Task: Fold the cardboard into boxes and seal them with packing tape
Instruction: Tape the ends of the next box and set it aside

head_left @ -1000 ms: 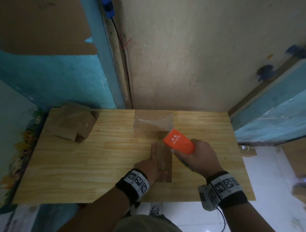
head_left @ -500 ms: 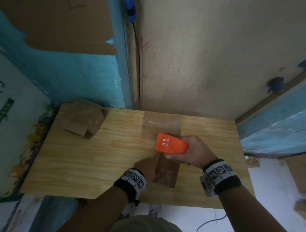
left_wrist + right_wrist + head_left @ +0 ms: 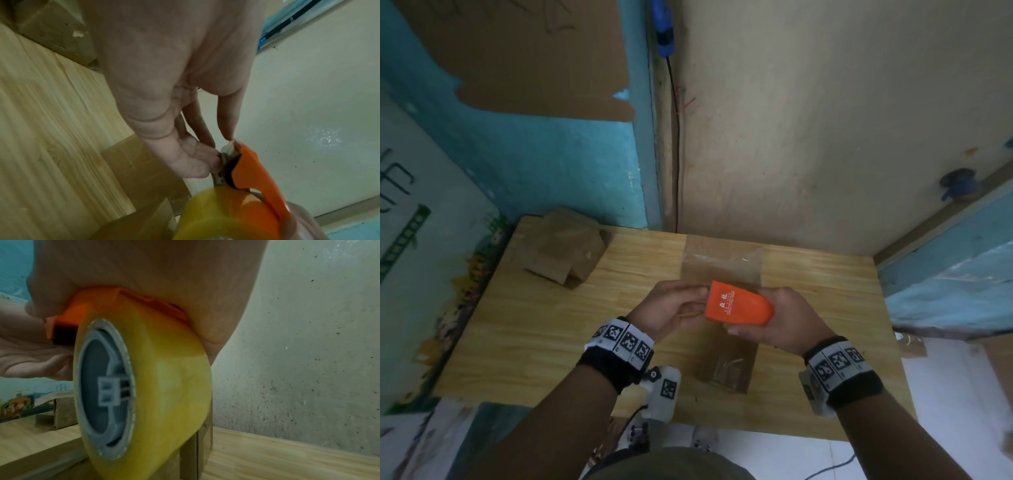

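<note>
My right hand (image 3: 779,318) grips an orange tape dispenser (image 3: 738,303) above the table's middle, with its yellowish tape roll (image 3: 164,386) hanging underneath. The left hand (image 3: 688,303) meets the dispenser's cutter end, where thumb and fingers (image 3: 207,159) pinch the clear tape end (image 3: 227,146). A small brown cardboard box (image 3: 726,368) lies on the wooden table (image 3: 534,342) just below and in front of both hands, with shiny tape on its top. Neither hand touches it.
A second taped box (image 3: 722,263) stands at the table's back edge against the beige wall. A heap of folded cardboard (image 3: 565,250) lies at the back left corner. A cable hangs down the wall corner, and white floor shows past the table's right edge.
My left hand left the box top and rose to the dispenser's cutter end. The right hand lifted the dispenser off the box and turned it leftward.
</note>
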The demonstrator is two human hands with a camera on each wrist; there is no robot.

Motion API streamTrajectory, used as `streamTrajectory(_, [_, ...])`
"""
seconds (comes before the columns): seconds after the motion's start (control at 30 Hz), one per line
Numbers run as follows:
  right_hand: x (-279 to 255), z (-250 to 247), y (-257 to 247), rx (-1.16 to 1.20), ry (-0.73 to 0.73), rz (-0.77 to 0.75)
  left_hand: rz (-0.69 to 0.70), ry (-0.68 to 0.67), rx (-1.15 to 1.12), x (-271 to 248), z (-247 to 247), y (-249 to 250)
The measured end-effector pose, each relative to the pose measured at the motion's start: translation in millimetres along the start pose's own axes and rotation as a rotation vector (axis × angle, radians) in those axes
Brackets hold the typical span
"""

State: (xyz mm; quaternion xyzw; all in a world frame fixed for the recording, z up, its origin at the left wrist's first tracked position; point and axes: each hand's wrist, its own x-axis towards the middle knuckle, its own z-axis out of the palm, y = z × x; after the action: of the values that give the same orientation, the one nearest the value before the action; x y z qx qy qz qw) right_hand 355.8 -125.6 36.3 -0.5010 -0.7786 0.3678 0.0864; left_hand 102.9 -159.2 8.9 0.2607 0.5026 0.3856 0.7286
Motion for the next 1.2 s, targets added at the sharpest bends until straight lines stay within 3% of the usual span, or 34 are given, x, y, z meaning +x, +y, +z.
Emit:
streamTrajectory(0.23, [-4.5, 1.5, 10.2, 0.067, 0.036, -0.007, -0.042, -0.023, -0.141, 10.8, 5.3, -11.9])
streamTrajectory(0.47, [-8.8, 1.7, 19.6, 0.113, 0.032, -0.013, -0.119, -0.173, -0.276, 14.4, 9.9, -21.9])
streamTrajectory(0.77, [-5.2, 0.0, 20.0, 0.113, -0.031, 0.002, -0.266, -0.15, -0.516, 27.9, 17.8, -40.9])
streamTrajectory(1.2, [-9.6, -2.6, 17.0, 0.134, -0.018, 0.003, -0.246, -0.085, -0.372, 17.0, -7.2, -16.4])
